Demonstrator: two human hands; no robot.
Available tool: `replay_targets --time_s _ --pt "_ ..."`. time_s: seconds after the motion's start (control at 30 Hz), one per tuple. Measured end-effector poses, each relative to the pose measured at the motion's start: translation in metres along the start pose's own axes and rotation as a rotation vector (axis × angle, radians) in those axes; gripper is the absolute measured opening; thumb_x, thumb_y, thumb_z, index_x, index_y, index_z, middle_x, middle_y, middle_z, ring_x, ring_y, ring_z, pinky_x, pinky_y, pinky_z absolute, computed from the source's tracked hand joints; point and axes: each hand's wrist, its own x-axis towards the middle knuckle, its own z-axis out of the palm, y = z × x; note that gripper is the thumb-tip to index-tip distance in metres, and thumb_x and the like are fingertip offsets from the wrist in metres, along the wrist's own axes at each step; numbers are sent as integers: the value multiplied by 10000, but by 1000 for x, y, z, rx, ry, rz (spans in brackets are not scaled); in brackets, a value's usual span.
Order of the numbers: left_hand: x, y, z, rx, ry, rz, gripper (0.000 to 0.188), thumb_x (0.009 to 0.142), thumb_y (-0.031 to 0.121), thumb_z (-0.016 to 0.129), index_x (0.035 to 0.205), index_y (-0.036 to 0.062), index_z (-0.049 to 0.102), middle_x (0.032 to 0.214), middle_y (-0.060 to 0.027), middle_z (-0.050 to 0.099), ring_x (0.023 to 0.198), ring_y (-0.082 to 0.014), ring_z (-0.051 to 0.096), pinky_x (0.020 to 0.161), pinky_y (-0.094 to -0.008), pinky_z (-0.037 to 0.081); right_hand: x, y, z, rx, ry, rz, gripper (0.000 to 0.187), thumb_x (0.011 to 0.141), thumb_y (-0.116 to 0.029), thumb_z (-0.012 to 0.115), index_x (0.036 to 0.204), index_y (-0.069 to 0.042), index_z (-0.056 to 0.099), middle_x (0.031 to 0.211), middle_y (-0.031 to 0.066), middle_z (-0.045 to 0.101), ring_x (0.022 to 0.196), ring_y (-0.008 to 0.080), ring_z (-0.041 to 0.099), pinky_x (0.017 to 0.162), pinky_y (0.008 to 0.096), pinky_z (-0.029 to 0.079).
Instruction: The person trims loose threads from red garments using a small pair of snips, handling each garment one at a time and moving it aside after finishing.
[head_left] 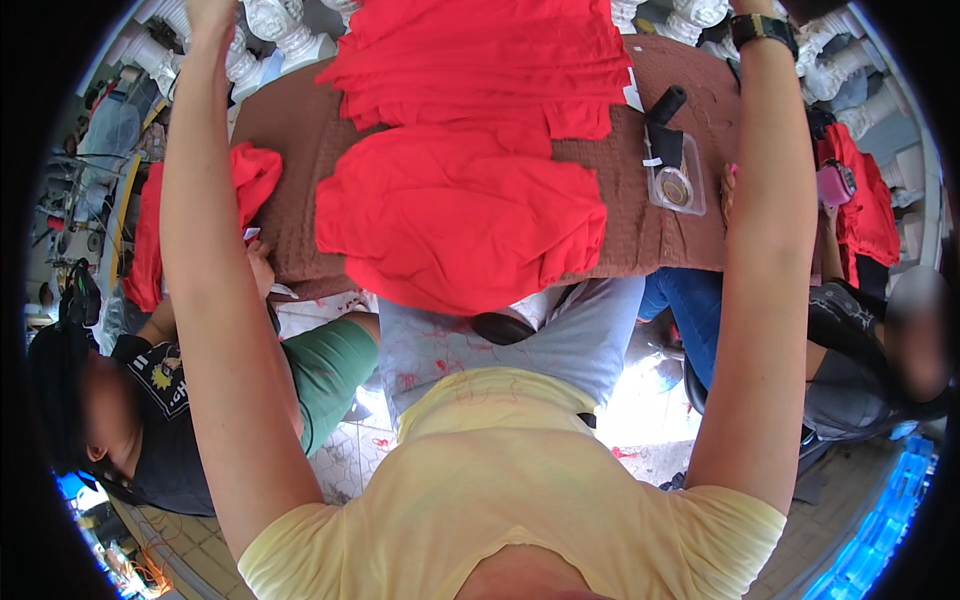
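Both my arms stretch up and forward, and my hands pass out of the top of the picture. My left forearm (205, 140) runs along the left side of the table. My right forearm (775, 150), with a dark watch (765, 35) at its wrist, runs along the right side. Between them lies a bunched red cloth (460, 210), its near edge hanging over the table edge above my lap. Beyond it more red fabric (480, 60) is spread in folds. Neither visible forearm touches the red cloth. What my hands hold, if anything, is hidden.
A brown cloth covers the table (290, 215). On its right stands a clear plastic box (692, 185) with a roll of tape and a black item. Co-workers sit at left (160, 400) and right (860, 360), beside red fabric. White balusters (285, 30) line the far side.
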Motion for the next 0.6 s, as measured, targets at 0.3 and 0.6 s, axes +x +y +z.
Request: replay_targets --time_s 0.3,0.6 --pt "-219 -38 -18 731 -569 -111 361 869 249 764 1158 61 656 1227 -147 632 1223 -317 562 1027 -418 454 -97 53 45 -154 -471 175 415 865 -375 794 1022 4 729 859 66 720 780 141 627 725 311 506" --pt "-474 82 -3 619 -861 -171 362 740 143 821 1067 93 674 1325 -117 559 1285 -336 476 1073 -459 382 -318 -16 8 -6 -287 304 411 817 -263 826 1099 10 704 985 188 720 845 243 687 749 357 515"
